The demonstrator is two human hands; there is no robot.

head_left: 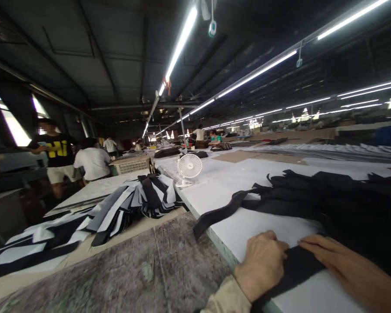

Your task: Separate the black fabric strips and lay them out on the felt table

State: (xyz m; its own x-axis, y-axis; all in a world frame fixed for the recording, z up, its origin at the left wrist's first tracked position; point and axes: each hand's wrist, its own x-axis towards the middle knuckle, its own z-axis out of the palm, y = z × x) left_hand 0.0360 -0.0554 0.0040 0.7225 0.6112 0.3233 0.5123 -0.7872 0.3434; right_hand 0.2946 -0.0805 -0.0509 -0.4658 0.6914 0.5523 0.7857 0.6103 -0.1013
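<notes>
A black cloth piece (301, 265) lies on the white tabletop (247, 237), close to its near edge. My left hand (262, 263) is curled closed on the piece's left end, its fingertips partly hidden. At the piece's far edge, the fingers of my right hand (335, 258) are pressed together, pinching the cloth. Just beyond both hands, a large heap of black cloth (352, 200) spreads to the right. From that heap a long black strip (221, 213) runs left and droops over the table edge.
A small white fan (189, 166) stands on the table's left edge. Left are fanned black, grey and white cloth pieces (127, 204) and a stained brown surface (143, 261). Behind them is a plastic crate (132, 166). One person (60, 152) stands; another in white (93, 161) is nearby.
</notes>
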